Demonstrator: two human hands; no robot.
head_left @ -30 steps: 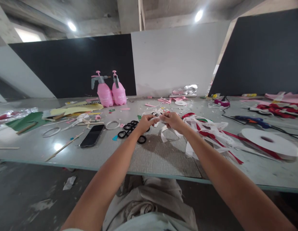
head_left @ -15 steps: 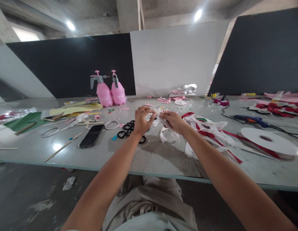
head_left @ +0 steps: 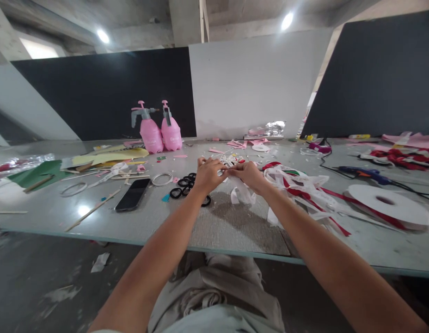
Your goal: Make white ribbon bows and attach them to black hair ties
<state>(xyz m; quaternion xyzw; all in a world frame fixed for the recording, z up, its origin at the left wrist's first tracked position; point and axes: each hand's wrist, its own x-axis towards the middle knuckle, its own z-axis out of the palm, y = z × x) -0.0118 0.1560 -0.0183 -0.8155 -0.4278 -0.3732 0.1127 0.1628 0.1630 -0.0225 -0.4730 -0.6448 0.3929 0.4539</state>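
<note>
My left hand (head_left: pixel 206 175) and my right hand (head_left: pixel 248 174) meet above the grey table (head_left: pixel 217 222), fingers pinched together on a strip of white ribbon (head_left: pixel 241 194) that hangs down in loops between them. Just left of my left hand lies a cluster of several black rings (head_left: pixel 184 185). A tangle of white, red and green ribbon (head_left: pixel 301 187) trails off to the right of my right hand.
A black phone (head_left: pixel 132 194) lies left of the rings, with a white ring (head_left: pixel 162 179) beside it. Two pink spray bottles (head_left: pixel 161 132) stand at the back. A large white ribbon spool (head_left: pixel 386 206), a blue glue gun (head_left: pixel 360 173), coloured paper sheets (head_left: pixel 103 158) and wooden sticks (head_left: pixel 91 211) lie scattered.
My hands have drawn closer together over the ribbon; the left hand, lifted half a second ago, has come back down level with the right.
</note>
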